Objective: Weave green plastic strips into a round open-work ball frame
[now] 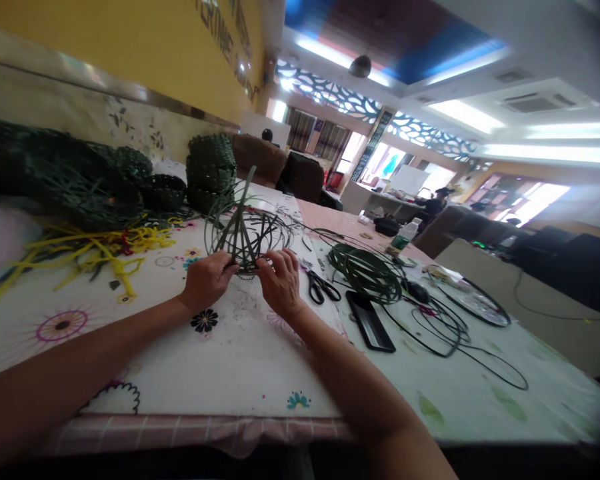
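One head-worn view, looking forward and down from the near side of the tabletop (230,373), left hand (207,277) and right hand (280,280) close ahead around mid-frame, wall (130,53) along the left, ceiling (480,83) at upper right, frame apparently tilted, edges blurred.

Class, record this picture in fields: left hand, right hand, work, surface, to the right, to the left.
Left hand: grip on the near left side of the woven piece
Right hand: grip on its near right side
Work: open, looping green strips, one sticking up
Surface: white flowered cloth
To the right: black scissors, coil of green strips
To the left: yellow strips, dark green baskets
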`<state>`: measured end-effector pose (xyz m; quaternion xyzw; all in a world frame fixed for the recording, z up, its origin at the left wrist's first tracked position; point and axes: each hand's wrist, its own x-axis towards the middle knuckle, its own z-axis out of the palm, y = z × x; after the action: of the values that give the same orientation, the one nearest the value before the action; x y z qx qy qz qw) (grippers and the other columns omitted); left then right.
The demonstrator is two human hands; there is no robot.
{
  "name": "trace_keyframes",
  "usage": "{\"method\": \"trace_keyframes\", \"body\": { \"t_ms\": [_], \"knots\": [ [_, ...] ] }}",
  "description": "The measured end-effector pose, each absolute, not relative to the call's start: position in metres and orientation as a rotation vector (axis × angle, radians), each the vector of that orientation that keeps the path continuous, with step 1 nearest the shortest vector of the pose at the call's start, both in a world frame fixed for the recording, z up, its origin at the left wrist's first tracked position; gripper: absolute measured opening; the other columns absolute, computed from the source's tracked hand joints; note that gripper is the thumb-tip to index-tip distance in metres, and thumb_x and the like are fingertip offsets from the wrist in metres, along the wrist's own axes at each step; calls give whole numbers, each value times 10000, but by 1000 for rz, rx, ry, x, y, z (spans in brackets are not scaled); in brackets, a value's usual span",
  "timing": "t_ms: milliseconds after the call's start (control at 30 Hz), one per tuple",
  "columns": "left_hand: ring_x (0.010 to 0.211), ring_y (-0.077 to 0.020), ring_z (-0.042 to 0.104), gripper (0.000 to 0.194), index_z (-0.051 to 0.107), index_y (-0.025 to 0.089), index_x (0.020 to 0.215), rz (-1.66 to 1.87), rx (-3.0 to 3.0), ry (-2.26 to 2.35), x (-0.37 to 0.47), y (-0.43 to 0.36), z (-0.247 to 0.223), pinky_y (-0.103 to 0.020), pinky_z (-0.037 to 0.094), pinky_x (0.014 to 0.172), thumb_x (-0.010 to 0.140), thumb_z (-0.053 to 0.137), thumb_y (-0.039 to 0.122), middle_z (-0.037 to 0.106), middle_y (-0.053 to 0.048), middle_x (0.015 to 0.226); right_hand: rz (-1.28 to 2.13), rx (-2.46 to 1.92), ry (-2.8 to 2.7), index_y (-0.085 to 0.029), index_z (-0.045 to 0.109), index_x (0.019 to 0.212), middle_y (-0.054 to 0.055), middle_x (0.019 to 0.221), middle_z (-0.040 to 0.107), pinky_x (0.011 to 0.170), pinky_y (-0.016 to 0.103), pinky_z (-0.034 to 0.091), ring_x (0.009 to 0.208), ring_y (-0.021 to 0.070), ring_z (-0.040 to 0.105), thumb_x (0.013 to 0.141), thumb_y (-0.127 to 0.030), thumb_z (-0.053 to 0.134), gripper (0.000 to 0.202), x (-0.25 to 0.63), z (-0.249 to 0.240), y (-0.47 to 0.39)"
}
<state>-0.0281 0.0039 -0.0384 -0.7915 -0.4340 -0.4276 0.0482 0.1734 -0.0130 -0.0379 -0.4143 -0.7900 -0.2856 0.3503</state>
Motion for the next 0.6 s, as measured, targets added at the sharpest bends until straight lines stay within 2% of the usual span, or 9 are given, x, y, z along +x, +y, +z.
{"method": "trace_keyframes", "body": {
  "t_ms": [167, 267, 367, 433, 533, 600],
  "knots": [
    [688, -180, 561, 275, 521, 191, 733, -1314, -2438, -1289, -32, 6, -39, -281, 357, 628, 951, 467, 349, 607, -44, 734, -651, -1025, -2029, -190, 609, 1052, 93, 1098, 645, 1081, 395, 330, 1125, 200, 529, 1001, -205, 432, 185, 178, -39, -7],
    [690, -182, 557, 277, 508, 192, 722, -1311, -2436, -1272, -31, 5, -38, -285, 348, 627, 952, 462, 340, 604, -48, 736, -676, -1041, -2048, -185, 612, 1049, 70, 969, 656, 1054, 386, 340, 1005, 193, 552, 1001, -192, 428, 190, 178, -35, -10],
    [674, -185, 544, 282, 491, 193, 705, -1307, -2393, -1315, -29, 5, -36, -297, 332, 620, 947, 461, 336, 595, -48, 717, -725, -1041, -2127, -191, 628, 1010, 53, 808, 621, 886, 350, 399, 830, 196, 537, 997, -189, 411, 217, 168, -32, -23],
    [663, -185, 536, 283, 481, 195, 693, -1320, -2359, -1380, -28, 5, -35, -300, 325, 616, 939, 462, 334, 589, -45, 701, -693, -1000, -2243, -197, 631, 1056, 49, 765, 617, 769, 324, 396, 768, 192, 544, 1000, -198, 395, 242, 156, -30, -34],
    [655, -177, 529, 285, 477, 195, 678, -1374, -2351, -1438, -29, 4, -33, -294, 324, 615, 923, 482, 342, 580, -34, 684, -464, -1206, -2194, -186, 599, 1178, 52, 850, 688, 688, 273, 399, 751, 166, 603, 1014, -201, 377, 277, 143, -28, -44],
    [651, -168, 526, 284, 493, 191, 682, -1409, -2368, -1423, -30, 3, -32, -286, 327, 617, 916, 497, 352, 576, -26, 681, -284, -1403, -2098, -188, 590, 1207, 59, 952, 728, 699, 248, 414, 810, 161, 654, 1014, -202, 388, 280, 141, -25, -45]
  ]
}}
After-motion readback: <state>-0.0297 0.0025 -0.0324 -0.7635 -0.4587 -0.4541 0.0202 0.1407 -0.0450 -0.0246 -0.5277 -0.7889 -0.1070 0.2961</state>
